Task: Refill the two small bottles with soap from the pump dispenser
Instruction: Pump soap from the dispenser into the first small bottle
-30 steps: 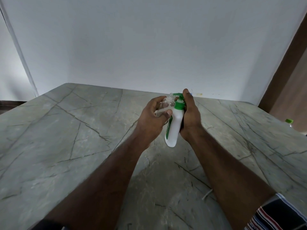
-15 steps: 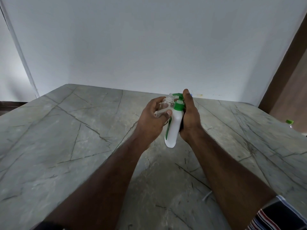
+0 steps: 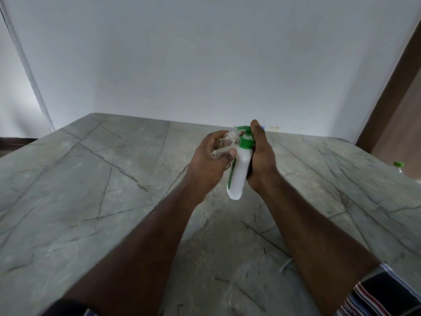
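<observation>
Closest to us, at the bottom of the frame, our two bare arms reached forward over the grey stone table [image 3: 95, 201], with a bit of striped cloth [image 3: 373, 295] in the lower right corner.

A little past the middle of the frame, our hands met above the table. Our right hand [image 3: 262, 160] was wrapped around the white pump dispenser [image 3: 239, 176], and its first finger lay on top of the green pump head [image 3: 245, 128]. Our left hand [image 3: 209, 160] held the small clear bottle [image 3: 224, 144] with curled fingers and a thumb across its side. The bottle had no cap on, and its open neck sat right under the green spout, touching it or very close; we could not tell which.

We think we were filling the first small bottle. We could not see how much soap was inside it. The next move would need a slow push down on the pump, with the spout kept over the little mouth so no soap runs down the side.

Far off at the right edge of the frame stood a bottle with a green cap [image 3: 398, 166]. We could not tell what it was. Behind the table was the plain white wall [image 3: 205, 65].
</observation>
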A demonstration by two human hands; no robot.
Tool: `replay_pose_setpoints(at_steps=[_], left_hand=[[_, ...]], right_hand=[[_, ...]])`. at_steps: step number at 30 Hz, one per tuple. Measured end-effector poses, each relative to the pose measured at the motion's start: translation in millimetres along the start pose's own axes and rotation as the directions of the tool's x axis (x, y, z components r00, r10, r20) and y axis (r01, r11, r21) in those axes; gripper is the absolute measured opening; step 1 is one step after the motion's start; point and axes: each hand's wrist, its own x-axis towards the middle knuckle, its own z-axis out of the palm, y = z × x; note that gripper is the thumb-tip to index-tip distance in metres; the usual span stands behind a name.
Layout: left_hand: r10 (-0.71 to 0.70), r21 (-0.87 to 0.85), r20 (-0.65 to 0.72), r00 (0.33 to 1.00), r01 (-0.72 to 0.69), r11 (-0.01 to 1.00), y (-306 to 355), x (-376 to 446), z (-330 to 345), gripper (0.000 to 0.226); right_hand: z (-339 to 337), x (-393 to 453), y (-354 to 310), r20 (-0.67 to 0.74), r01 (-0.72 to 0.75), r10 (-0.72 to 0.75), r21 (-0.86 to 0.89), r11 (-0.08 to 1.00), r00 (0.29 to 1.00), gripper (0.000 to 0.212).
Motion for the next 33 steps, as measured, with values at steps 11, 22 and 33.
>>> replay_pose_setpoints(at_steps=[11,22,33], left_hand=[[0.002,-0.01,-0.008,1.0,-0.002,1.0,-1.5,1.6,1.4,0.046],[-0.001,-0.01,-0.009,1.0,0.001,1.0,0.1,1.1,2.6,0.047],[0.002,0.03,-0.025,1.0,-0.002,1.0,-4.9,2.6,1.7,0.047]], right_hand=[[-0.5,0.6,-2.7,-0.023,-0.035,0.035,0.039,0.999,0.999,0.039],[0.3,1.1,-1.3,-0.021,-0.007,0.007,0.013,1.0,1.0,0.047],[1.5,-2.2,-3.4,-0.04,-0.014,0.013,-0.024,1.0,0.999,0.035]])
